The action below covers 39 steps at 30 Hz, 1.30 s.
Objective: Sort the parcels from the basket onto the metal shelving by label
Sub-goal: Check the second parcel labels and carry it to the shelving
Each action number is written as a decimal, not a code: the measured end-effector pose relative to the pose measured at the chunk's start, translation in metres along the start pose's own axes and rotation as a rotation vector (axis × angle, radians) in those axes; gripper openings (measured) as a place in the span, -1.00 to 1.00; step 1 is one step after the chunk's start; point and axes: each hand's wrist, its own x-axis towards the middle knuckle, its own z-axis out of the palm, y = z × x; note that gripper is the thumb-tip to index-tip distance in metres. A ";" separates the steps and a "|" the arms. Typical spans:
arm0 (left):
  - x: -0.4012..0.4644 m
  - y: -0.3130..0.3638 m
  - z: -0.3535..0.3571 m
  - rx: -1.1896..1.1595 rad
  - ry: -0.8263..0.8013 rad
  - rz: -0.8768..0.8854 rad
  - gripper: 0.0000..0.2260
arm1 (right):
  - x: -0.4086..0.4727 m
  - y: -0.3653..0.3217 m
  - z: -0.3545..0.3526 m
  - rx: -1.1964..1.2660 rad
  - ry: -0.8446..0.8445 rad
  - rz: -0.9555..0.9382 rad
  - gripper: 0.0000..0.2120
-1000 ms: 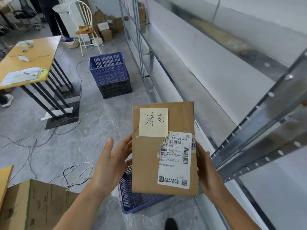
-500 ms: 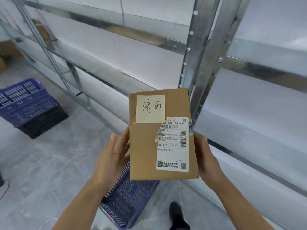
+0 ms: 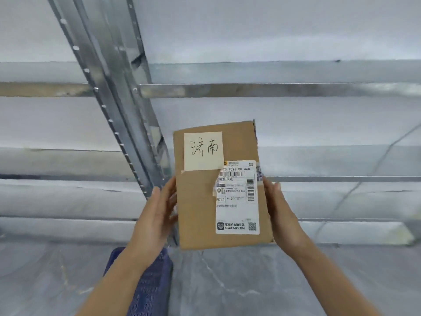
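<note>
Holding the parcel (image 3: 218, 188) upright in front of the metal shelving (image 3: 127, 115), the person presents its labelled face toward the head camera. The left hand (image 3: 157, 213) presses flat against the parcel's 9 o'clock edge, and the right hand (image 3: 276, 210) clamps the 3 o'clock edge; each grip is closed on the carton, with fingers wrapped behind it. A handwritten note (image 3: 203, 150) sits at the 11 o'clock corner of the face, and a printed shipping label (image 3: 238, 197) occupies the 4 o'clock area. The blue basket (image 3: 145, 286) lies at 7 o'clock on the floor; its contents are hidden. Judged progress: this parcel is picked and not yet shelved. The visible shelf levels carry no parcels, so sorting appears to be at an early stage.
</note>
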 end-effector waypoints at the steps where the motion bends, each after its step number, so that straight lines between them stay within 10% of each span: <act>1: 0.003 0.000 0.019 0.007 -0.028 0.004 -0.44 | -0.011 -0.002 -0.017 0.007 0.034 -0.018 -0.30; 20: -0.021 -0.100 0.450 0.007 -0.597 -0.063 -0.42 | -0.275 -0.032 -0.379 0.085 0.597 -0.120 -0.38; 39: -0.011 -0.169 0.741 -0.006 -0.959 -0.097 -0.48 | -0.407 -0.061 -0.594 0.140 0.933 -0.219 -0.40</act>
